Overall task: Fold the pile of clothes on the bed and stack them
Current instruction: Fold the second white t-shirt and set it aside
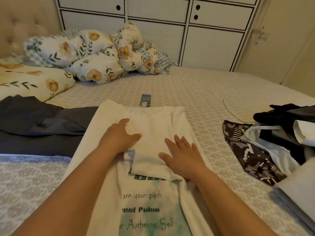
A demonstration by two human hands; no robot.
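Here, the bed (196, 86) fills nearly the whole view, covered in a pale sheet with a small repeating grey pattern. Behind it stands a white drawer unit (158, 23) with dark trim and round finger holes. At the head end, a bunched floral duvet (95, 55) lies against the tufted headboard (20, 26), with a floral pillow (32, 80) just in front of it.

On the left side of the bed lies a dark blue-grey garment (34, 123), spread flat; its near edge runs under the white T-shirt (153, 126). This T-shirt lies in the middle of the bed, directly before the person, its sides folded inward and its upper part laid over the printed front, where green-tinted lettering shows. On the right edge sits the pile of clothes (279, 133) not yet folded: black, white and grey pieces heaped together, with a camouflage-patterned piece (252, 150) spilling toward the middle.

The left hand (121, 135) rests flat on the folded upper part of the T-shirt, fingers straight and spread, its grip wide and holding nothing. The right hand (182, 154) presses flat on the same fold, just beside the left, fingers extended, grip likewise wide.

A small dark card with a white tag (145, 100) lies on the sheet just beyond the T-shirt's collar.
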